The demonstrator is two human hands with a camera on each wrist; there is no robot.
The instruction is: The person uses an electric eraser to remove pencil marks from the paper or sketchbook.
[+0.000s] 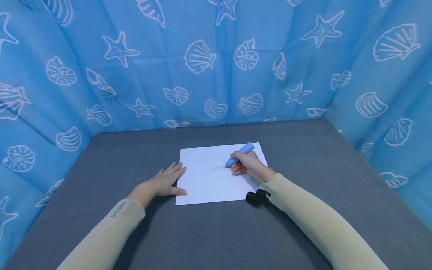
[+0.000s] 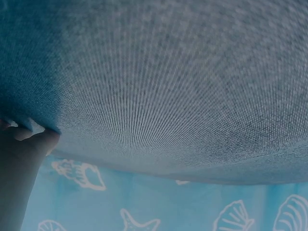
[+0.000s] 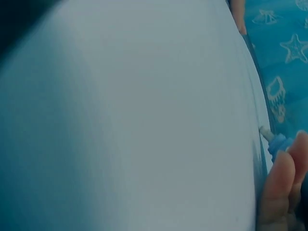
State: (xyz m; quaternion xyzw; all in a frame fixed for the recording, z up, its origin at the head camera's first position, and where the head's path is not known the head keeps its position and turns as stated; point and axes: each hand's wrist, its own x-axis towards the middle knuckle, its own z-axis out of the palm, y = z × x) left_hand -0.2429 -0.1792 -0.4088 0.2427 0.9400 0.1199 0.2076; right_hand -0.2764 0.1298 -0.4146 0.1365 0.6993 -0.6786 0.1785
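A white sheet of paper (image 1: 209, 187) lies on the grey table. My right hand (image 1: 249, 165) grips a thick blue electric eraser (image 1: 246, 148) like a pen, tilted, its narrow tip down at the sheet. In the right wrist view the pale tip of the electric eraser (image 3: 266, 134) shows beyond the fingertips (image 3: 281, 168). A faint grey smudge (image 1: 217, 168) marks the paper just left of the tip. My left hand (image 1: 165, 182) rests with spread fingers over the paper's left edge; in the left wrist view only part of that hand (image 2: 29, 144) shows, dark.
A dark grey cloth (image 1: 216, 232) covers the table. Blue curtains (image 1: 222, 82) with white shells and starfish hang behind it and at both sides. A small black device (image 1: 258, 197) sits under my right wrist, by the paper's lower right corner.
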